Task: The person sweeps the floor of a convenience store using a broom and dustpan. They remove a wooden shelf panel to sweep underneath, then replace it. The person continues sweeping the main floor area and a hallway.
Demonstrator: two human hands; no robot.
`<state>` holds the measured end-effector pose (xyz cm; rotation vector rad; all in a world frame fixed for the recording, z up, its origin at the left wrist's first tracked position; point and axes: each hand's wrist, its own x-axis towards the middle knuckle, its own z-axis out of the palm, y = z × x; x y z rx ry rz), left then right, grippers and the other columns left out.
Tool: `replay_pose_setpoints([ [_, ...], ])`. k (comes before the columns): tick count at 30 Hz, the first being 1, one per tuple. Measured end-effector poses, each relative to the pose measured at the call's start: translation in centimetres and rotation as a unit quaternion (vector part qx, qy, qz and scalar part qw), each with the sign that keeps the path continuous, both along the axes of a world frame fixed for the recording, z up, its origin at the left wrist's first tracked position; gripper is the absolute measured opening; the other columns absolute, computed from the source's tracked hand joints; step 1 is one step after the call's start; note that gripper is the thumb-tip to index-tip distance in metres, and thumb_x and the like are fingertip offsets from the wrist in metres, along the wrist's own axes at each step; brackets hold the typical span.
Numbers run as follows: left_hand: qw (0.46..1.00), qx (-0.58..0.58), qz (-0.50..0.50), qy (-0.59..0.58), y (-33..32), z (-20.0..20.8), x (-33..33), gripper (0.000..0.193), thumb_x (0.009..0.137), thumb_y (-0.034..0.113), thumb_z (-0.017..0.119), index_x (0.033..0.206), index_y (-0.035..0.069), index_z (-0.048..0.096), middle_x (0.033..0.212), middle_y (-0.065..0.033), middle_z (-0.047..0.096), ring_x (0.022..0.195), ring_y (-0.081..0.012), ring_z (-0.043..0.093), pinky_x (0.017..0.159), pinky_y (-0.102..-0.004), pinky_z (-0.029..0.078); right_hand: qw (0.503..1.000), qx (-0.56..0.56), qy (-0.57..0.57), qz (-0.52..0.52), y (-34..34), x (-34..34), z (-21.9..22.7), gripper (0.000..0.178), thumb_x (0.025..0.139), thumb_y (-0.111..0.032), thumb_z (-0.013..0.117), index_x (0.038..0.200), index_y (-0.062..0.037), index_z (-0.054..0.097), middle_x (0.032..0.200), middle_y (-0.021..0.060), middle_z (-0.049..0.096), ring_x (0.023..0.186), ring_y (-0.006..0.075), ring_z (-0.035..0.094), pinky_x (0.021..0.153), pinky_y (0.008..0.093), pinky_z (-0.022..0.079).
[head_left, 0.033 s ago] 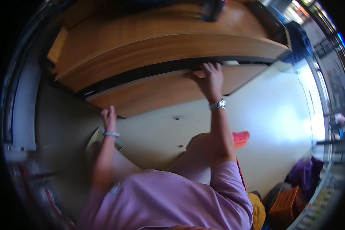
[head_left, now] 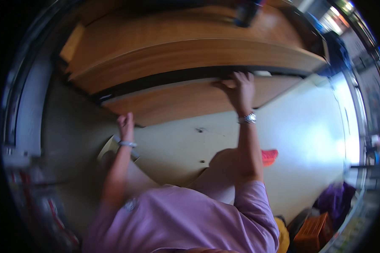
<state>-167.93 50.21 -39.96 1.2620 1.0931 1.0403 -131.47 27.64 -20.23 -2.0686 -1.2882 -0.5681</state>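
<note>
A long light-brown wooden panel (head_left: 177, 103) slants below the front of a wooden cabinet (head_left: 190, 52). My right hand (head_left: 242, 92), with a metal watch on its wrist, is closed over the panel's upper edge, right of its middle, thumb to the left. At the panel's lower left edge is my left hand (head_left: 126, 126), a pale bangle on its wrist. Its fingers are folded together against that edge; the fingertips are hard to make out. A dark gap (head_left: 156, 80) runs between panel and cabinet, with a small white piece (head_left: 263, 73) in it near my right hand.
Beneath my knees stretches a pale floor (head_left: 177, 141) with small dark specks. A red shoe (head_left: 269, 157) is by my right leg. At the lower right sit an orange crate (head_left: 311, 232) and a purple bag (head_left: 335, 198). A blurred dark object (head_left: 247, 14) stands on the cabinet.
The whole scene has slid slightly to the right in the view. Both hands keep their places at the panel's edges, and the panel's tilt looks much the same.
</note>
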Motion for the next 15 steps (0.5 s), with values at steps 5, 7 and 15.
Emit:
replay_pose_setpoints([
  [5, 0.999, -0.027, 0.002, -0.021, -1.1, 0.5, -0.4, 0.043, 0.089, 0.033, 0.066, 0.111, 0.005, 0.041, 0.086, 0.0031, 0.043, 0.083, -0.0077, 0.042, 0.081, -0.0242, 0.038, 0.999, 0.004, -0.036, -0.002, 0.5, -0.8, 0.7, 0.036, 0.064, -0.037, 0.082, 0.079, -0.0089, 0.067, 0.088, 0.005, 0.066, 0.093, 0.0301, 0.055, 0.081, 0.0401, 0.045],
  [7, 0.998, -0.057, 0.008, -0.001, -1.5, 1.4, -0.2, 0.067, 0.088, 0.036, 0.067, 0.129, -0.002, 0.03, 0.116, -0.0063, 0.043, 0.106, -0.0125, 0.043, 0.094, -0.026, 0.035, 0.999, -0.02, -0.031, -0.032, 0.9, -0.9, 0.6, 0.04, 0.063, -0.041, 0.083, 0.082, -0.0091, 0.067, 0.092, 0.0034, 0.067, 0.096, 0.0302, 0.055, 0.084, 0.0405, 0.045],
  [15, 0.998, -0.031, 0.05, 0.01, -3.1, 4.5, 1.0, 0.08, 0.086, 0.037, 0.068, 0.138, -0.005, 0.024, 0.137, -0.0125, 0.033, 0.117, -0.0153, 0.04, 0.101, -0.0263, 0.031, 0.999, -0.017, -0.028, -0.023, 0.9, -0.5, 0.1, 0.044, 0.063, -0.043, 0.083, 0.086, -0.0096, 0.067, 0.092, 0.0015, 0.067, 0.098, 0.0282, 0.055, 0.085, 0.0415, 0.045],
])
